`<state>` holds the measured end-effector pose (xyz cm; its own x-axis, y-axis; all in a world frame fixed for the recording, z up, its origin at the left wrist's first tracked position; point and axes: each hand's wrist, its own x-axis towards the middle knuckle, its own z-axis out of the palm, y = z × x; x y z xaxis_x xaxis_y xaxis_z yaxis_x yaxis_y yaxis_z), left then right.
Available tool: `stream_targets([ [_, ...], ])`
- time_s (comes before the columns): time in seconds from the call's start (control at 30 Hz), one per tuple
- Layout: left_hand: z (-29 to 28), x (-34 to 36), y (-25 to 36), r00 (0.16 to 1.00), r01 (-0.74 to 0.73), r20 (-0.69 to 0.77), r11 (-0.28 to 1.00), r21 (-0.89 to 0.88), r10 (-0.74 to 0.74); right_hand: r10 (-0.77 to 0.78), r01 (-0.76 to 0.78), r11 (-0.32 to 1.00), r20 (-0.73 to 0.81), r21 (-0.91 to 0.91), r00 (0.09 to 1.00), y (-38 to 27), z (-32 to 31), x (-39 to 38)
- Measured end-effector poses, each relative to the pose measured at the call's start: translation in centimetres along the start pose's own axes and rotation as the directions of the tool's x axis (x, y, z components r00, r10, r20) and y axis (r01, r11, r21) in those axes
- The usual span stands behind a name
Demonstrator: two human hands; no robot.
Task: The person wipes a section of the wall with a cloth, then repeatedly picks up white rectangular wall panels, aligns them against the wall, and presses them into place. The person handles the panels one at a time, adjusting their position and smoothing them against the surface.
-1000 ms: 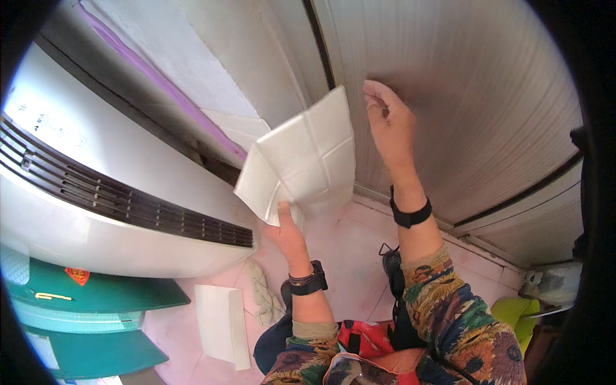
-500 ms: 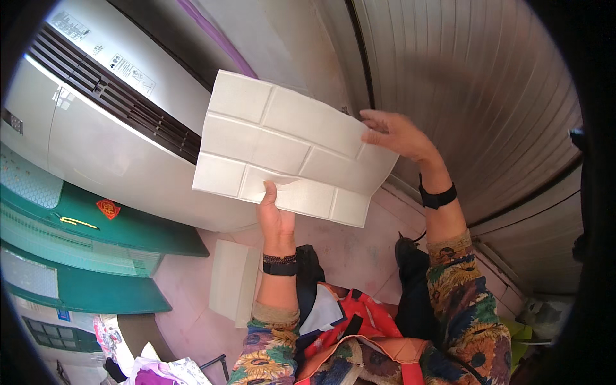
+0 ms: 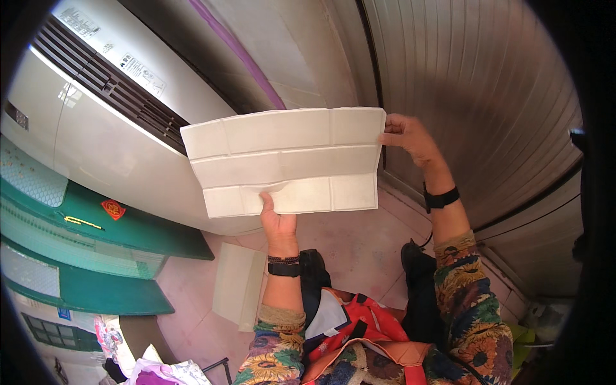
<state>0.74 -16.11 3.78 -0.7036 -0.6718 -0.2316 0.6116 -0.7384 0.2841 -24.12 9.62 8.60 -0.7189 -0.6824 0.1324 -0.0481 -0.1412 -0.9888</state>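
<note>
A white foam wall panel (image 3: 301,163) with a raised brick pattern is held up in front of me, spread wide and bent along its rows. My left hand (image 3: 278,226) grips its lower edge, thumb on the brick face and fingers hidden behind; the panel dimples at the thumb. At the upper right edge, my right hand (image 3: 410,141) pinches the panel, its thumb tip overlapping the face and its other fingers partly hidden behind the edge.
A white air conditioner (image 3: 109,141) stands at the left beside green shelves (image 3: 141,224). A pale folded sheet (image 3: 237,285) lies on the pink tiled floor (image 3: 353,250). Ribbed panelling (image 3: 487,96) rises at the right. A purple-wrapped pipe (image 3: 237,48) runs behind the panel.
The panel has turned clockwise and tipped, its upper edge now nearly level. My right hand has gone from loose fingers over the panel to its right edge. My left hand keeps its hold.
</note>
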Motion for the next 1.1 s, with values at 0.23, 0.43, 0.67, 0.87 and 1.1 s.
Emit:
stream_targets([
  [0.23,-0.5,-0.2,-1.7,0.997,0.08,-0.012,0.996,0.035,-0.08,-0.02,0.022,0.973,-0.014,0.23,1.0,-1.0,2.7,0.1],
  [0.43,-0.7,-3.2,-6.2,0.939,0.258,-0.294,0.931,0.259,-0.179,-0.073,0.083,0.993,-0.126,0.082,0.989,-2.2,1.4,0.2],
  [0.67,-1.2,-4.5,-8.3,0.953,0.296,-0.153,0.913,0.281,-0.262,-0.047,0.072,0.992,-0.233,0.102,0.971,-1.5,-0.7,0.2],
  [0.87,-0.9,-4.4,-8.3,0.961,0.265,0.016,0.934,0.241,-0.277,-0.082,0.135,0.974,-0.27,0.183,0.959,-0.4,-2.4,0.1],
  [1.1,-0.4,-4.7,-8.7,0.96,0.248,0.051,0.917,0.311,-0.277,0.001,0.075,0.969,-0.309,0.234,0.951,0.7,-3.7,0.5],
])
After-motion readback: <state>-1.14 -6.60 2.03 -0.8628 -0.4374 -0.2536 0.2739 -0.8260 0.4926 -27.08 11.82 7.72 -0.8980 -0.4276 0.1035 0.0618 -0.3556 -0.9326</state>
